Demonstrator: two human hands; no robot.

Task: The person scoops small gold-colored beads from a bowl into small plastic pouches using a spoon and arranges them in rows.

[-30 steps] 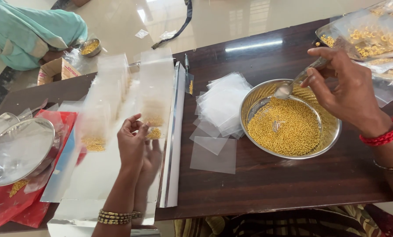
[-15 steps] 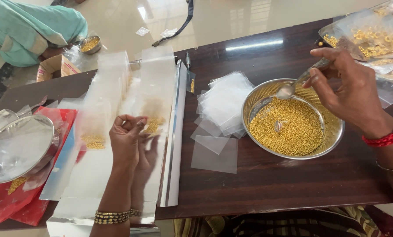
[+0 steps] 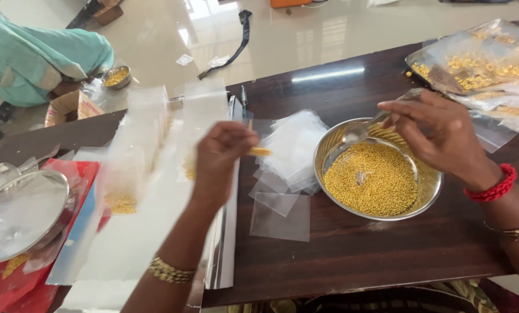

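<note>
My right hand (image 3: 439,136) holds a steel spoon (image 3: 358,132) by its handle, with the scoop over the far rim of a steel bowl (image 3: 427,191). The bowl is full of small yellow grains (image 3: 372,182). My left hand (image 3: 225,156) is in the air left of the bowl, blurred. Its fingers pinch a small clear pouch (image 3: 260,152) with a streak of yellow in it. A loose pile of empty clear pouches (image 3: 291,145) lies just beyond those fingertips. Left of my left arm, clear pouches with yellow grains at the bottom (image 3: 146,136) lie in rows.
A steel plate (image 3: 16,214) under clear film sits at the far left on red packets (image 3: 16,290). Clear bags of golden pieces (image 3: 479,58) lie at the back right. A long metal strip (image 3: 227,232) crosses the dark table (image 3: 358,255). A person in teal (image 3: 39,58) sits on the floor beyond.
My left hand has lifted off the rows of filled pouches and swung right toward the empty pouches and the bowl. My right hand has kept the spoon at the bowl's rim.
</note>
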